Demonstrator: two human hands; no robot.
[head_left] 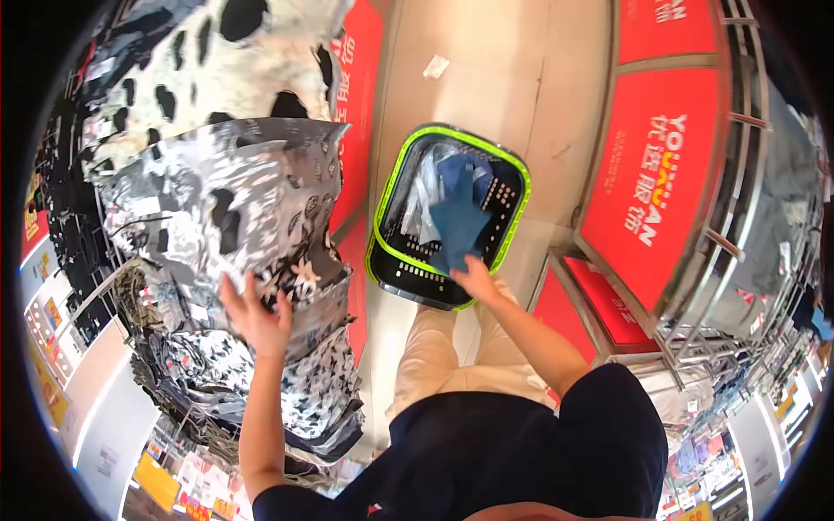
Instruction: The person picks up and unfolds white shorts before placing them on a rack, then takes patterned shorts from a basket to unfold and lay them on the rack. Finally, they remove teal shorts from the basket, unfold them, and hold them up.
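My right hand is closed on one end of a dark teal-blue cloth item. The cloth hangs from my fingers across a black shopping basket with a lime-green rim, which stands on the floor at my feet. Inside the basket lie clear plastic-wrapped items and a dark blue item. My left hand is spread open, fingers apart, over the stacked clothes on the left. Closest to it are a grey-and-white patterned garment and a black-and-white printed one.
At the upper left lies a cream garment with black spots. Red printed panels and a metal rack line the right side. A small white scrap is on the tiled floor. Another black basket edge shows beneath the upper one.
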